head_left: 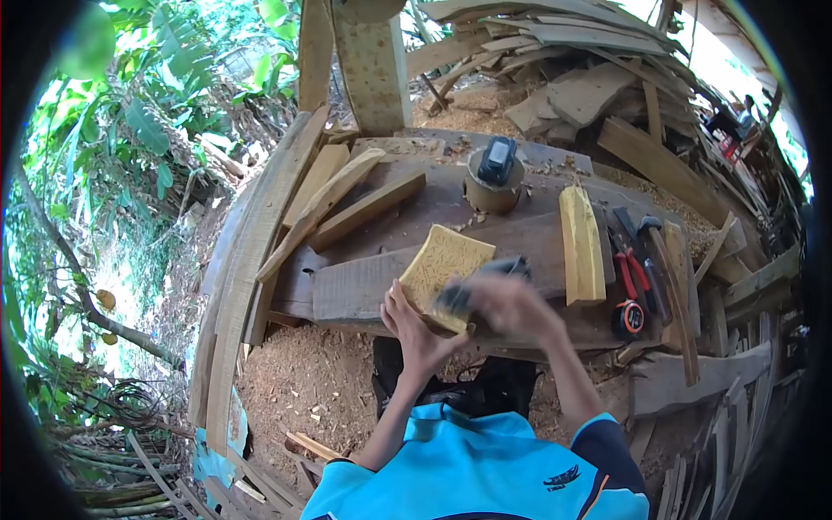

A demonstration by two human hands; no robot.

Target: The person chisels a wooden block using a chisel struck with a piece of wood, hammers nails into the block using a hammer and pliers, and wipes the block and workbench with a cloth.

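A yellow wooden block (447,264) with a pattern of short marks on its face lies tilted at the bench's front edge. My left hand (416,334) grips its lower left side, thumb along the bottom edge. Over the block's lower right part, my right hand (510,303) is closed around a dark tool (457,297), blurred by motion; its exact kind cannot be made out. The tool overlaps the patterned face, and whether it touches the surface is unclear.
On the wooden bench (390,225) are a yellow timber piece (582,251), red-handled pliers (631,276), a tape measure (627,321), a hammer (663,251) and a round container (492,191) with a black object on top. Planks lie left; stacked boards rise behind.
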